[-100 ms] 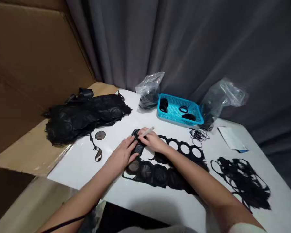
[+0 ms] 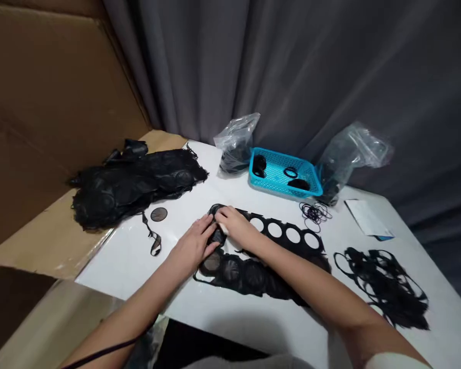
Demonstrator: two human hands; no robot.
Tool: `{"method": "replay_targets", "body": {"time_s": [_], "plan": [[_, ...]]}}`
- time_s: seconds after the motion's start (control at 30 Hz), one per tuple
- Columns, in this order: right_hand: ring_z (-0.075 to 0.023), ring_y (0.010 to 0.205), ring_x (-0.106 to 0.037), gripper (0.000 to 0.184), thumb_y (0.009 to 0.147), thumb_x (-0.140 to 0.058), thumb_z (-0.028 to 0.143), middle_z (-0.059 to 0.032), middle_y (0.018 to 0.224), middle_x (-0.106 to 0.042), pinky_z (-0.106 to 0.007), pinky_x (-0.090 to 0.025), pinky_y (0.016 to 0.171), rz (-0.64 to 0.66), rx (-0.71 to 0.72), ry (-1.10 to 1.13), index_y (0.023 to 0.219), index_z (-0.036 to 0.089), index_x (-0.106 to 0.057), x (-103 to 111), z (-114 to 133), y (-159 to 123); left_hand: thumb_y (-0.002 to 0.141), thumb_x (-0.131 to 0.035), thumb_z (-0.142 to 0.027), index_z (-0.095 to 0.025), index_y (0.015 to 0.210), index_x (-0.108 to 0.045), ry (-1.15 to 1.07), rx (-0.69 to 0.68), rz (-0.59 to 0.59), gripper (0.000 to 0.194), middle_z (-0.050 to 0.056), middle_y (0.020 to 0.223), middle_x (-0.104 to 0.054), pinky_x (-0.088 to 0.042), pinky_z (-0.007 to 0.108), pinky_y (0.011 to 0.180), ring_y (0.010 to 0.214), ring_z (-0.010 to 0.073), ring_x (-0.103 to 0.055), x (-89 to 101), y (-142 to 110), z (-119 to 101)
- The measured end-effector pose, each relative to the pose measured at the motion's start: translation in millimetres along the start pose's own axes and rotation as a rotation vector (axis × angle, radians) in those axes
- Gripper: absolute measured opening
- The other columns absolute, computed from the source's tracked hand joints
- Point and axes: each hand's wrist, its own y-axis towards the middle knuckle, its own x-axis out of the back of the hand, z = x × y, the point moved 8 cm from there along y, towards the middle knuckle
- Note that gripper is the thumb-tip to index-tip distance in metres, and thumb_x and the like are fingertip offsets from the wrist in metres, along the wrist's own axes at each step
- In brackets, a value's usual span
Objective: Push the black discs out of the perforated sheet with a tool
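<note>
Small black mesh piece (image 2: 217, 237) lies on the white table (image 2: 126, 271), between the two hands and at the near end of a black perforated strip (image 2: 283, 232) with a row of round holes. The left hand (image 2: 192, 246) lies over the piece's left side with its fingers together and its tips on the mesh. The right hand (image 2: 236, 228) curls over it from above, with a small white object (image 2: 223, 229) mostly hidden under the fingers. Neither hand shows a clear pinch, so how firm the grip is cannot be told.

Just below lies a second black strip (image 2: 253, 277) with dark round discs in a row, touching the left hand's heel. Beyond the hands, a teal plastic basket (image 2: 276, 152) holds a coiled black bundle (image 2: 259, 165), a black ring (image 2: 291, 172) and a dark oval piece (image 2: 298, 184). Clear plastic bags stand on either side of it, the left bag (image 2: 236, 146) and the right bag (image 2: 349, 159), both with black contents. Thin black rings (image 2: 315, 212) lie in a loose tangle near the basket, and a tangled heap of black frames (image 2: 386, 287) lies at the right. At the left, a heap of black mesh (image 2: 134, 187) rests on a cardboard flap (image 2: 61, 102), beside a single disc (image 2: 159, 214) and a narrow black scrap (image 2: 152, 241).
</note>
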Motion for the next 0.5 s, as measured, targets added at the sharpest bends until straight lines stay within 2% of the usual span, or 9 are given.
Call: {"method": "replay_targets", "body": {"time_s": [0.07,0.2,0.3,0.33,0.4,0.43,0.5], "plan": [[-0.0229,0.092,-0.055,0.014,0.092,-0.053,0.012,-0.0065,0.092,-0.063,-0.038,-0.046,0.091,-0.153,-0.128,0.133,0.082,0.021,-0.057,12.7,-14.8,2.6,0.101,-0.053,-0.043,-0.017,0.139,-0.054,-0.012,0.017,0.001,0.046,0.016,0.153,-0.049,-0.039,0.048,0.118,0.141,0.0300,-0.047,1.7,0.8,0.6],[-0.0176,0.070,-0.054,0.024,0.091,-0.057,0.030,0.0010,0.068,-0.054,-0.033,-0.050,0.077,-0.642,-0.501,0.536,0.070,0.023,-0.047,74.0,-78.2,-10.0,0.101,-0.052,-0.042,-0.017,0.136,-0.056,-0.005,0.019,0.000,0.043,0.015,0.151,-0.051,-0.041,0.047,0.117,0.140,0.0295,-0.049,8.7,3.8,-0.6],[-0.0144,0.066,-0.055,0.031,0.088,-0.059,0.043,0.0038,0.066,-0.052,-0.029,-0.053,0.069,-0.802,-0.574,0.635,0.070,0.024,-0.042,121.9,-102.7,-48.0,0.101,-0.051,-0.042,-0.015,0.134,-0.057,0.013,0.006,0.005,0.043,0.017,0.149,-0.053,-0.042,0.048,0.115,0.139,0.0307,-0.050,12.8,7.0,-2.0],[-0.0138,0.067,-0.057,0.033,0.085,-0.062,0.046,0.0041,0.066,-0.053,-0.029,-0.054,0.069,-0.841,-0.589,0.665,0.070,0.024,-0.041,136.6,-106.6,-71.1,0.101,-0.051,-0.042,-0.014,0.133,-0.057,0.019,0.005,0.006,0.043,0.017,0.148,-0.053,-0.043,0.049,0.114,0.138,0.0315,-0.051,13.6,8.3,-1.9],[-0.0139,0.071,-0.061,0.037,0.074,-0.074,0.046,0.0038,0.069,-0.057,-0.030,-0.056,0.073,-0.951,-0.642,0.754,0.070,0.023,-0.046,162.3,-111.3,-135.1,0.101,-0.051,-0.042,-0.014,0.130,-0.059,0.021,0.008,0.016,0.041,0.018,0.146,-0.055,-0.045,0.051,0.112,0.137,0.0333,-0.051,14.7,11.3,-1.6],[-0.0146,0.074,-0.063,0.036,0.071,-0.076,0.046,0.0026,0.073,-0.061,-0.030,-0.056,0.073,-1.012,-0.684,0.717,0.070,0.022,-0.050,175.7,-111.3,-174.0,0.101,-0.050,-0.041,-0.015,0.127,-0.061,0.013,0.007,0.021,0.038,0.017,0.144,-0.056,-0.045,0.052,0.111,0.138,0.0342,-0.050,15.5,13.2,-1.9],[-0.0175,0.077,-0.065,0.031,0.072,-0.076,0.047,-0.0006,0.078,-0.065,-0.033,-0.055,0.074,-1.120,-0.792,0.499,0.071,0.022,-0.057,203.0,-108.0,-256.3,0.100,-0.051,-0.038,-0.017,0.117,-0.064,-0.015,-0.011,0.027,0.029,0.015,0.141,-0.059,-0.045,0.054,0.110,0.139,0.0352,-0.048,19.0,18.0,-5.2]]}}
